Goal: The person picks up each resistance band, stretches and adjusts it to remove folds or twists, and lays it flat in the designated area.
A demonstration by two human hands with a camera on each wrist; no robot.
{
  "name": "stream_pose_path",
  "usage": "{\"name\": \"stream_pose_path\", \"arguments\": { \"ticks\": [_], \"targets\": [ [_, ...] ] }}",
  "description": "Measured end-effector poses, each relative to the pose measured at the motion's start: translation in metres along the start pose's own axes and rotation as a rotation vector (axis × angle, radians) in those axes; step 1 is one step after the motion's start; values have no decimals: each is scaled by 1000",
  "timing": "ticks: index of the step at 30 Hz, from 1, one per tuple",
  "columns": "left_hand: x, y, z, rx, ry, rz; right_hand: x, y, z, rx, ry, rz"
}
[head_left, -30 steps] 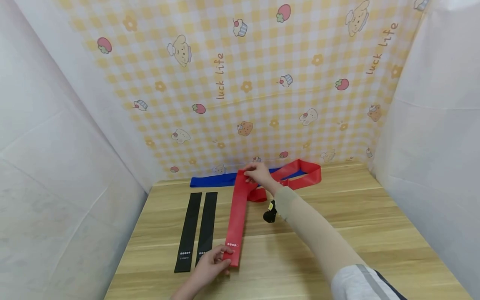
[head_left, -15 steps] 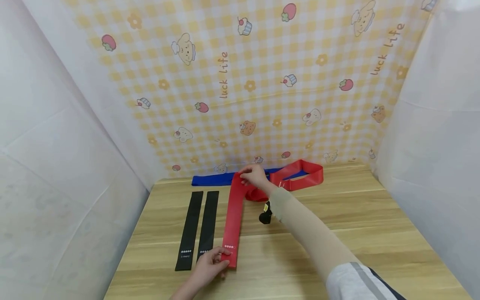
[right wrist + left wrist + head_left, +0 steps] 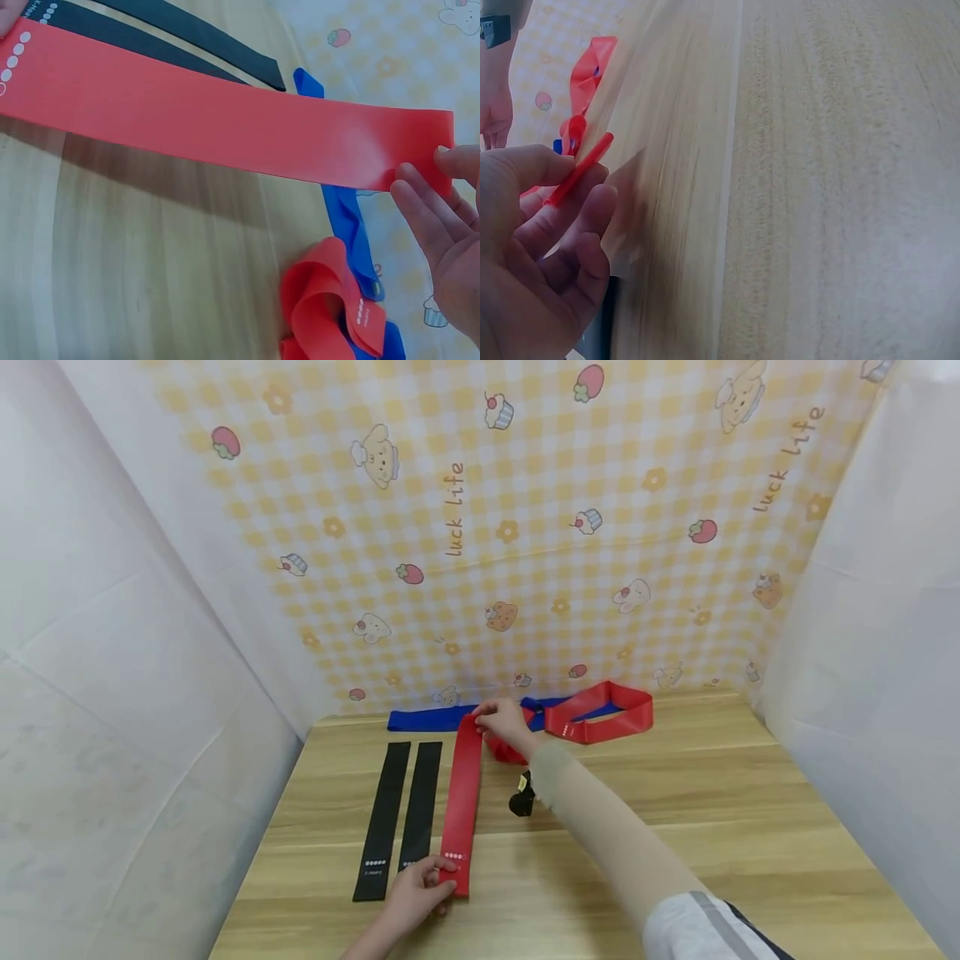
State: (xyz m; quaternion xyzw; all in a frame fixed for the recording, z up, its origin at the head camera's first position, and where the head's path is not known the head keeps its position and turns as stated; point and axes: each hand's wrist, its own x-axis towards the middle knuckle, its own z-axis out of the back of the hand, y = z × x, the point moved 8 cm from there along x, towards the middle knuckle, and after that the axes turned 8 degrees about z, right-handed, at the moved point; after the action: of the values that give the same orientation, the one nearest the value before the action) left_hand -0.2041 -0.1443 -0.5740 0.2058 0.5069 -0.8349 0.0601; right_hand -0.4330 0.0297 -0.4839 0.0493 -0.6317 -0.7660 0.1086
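A long flat red resistance band (image 3: 462, 793) is stretched lengthwise between both hands, with white dots printed at its near end. My left hand (image 3: 416, 889) pinches that near end between thumb and fingers. At the far end, my right hand (image 3: 504, 724) pinches the other tip; the right wrist view shows the thumb and fingertips of this hand (image 3: 454, 240) on the band's edge. A shadow under the band falls on the wood. Two black resistance bands (image 3: 384, 818) lie parallel just to its left, and my left hand overlaps the near end of the closer black band (image 3: 422, 797).
A blue band (image 3: 426, 720) lies along the back edge of the wooden table (image 3: 675, 827). Another red band (image 3: 618, 724), looped and twisted, lies over it at the back right. A patterned cloth (image 3: 525, 568) hangs behind. A black camera (image 3: 521, 797) hangs at my right wrist.
Both hands have carried the red band a little left, nearer the black bands. The far end has come slightly toward the front. Both grips stay the same.
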Motion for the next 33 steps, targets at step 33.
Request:
{"name": "stream_pose_path", "arguments": {
  "ticks": [33],
  "targets": [
    [0,7,1,64,-56,45,-4,-9,-28,-88,70,-18]
  ]
}}
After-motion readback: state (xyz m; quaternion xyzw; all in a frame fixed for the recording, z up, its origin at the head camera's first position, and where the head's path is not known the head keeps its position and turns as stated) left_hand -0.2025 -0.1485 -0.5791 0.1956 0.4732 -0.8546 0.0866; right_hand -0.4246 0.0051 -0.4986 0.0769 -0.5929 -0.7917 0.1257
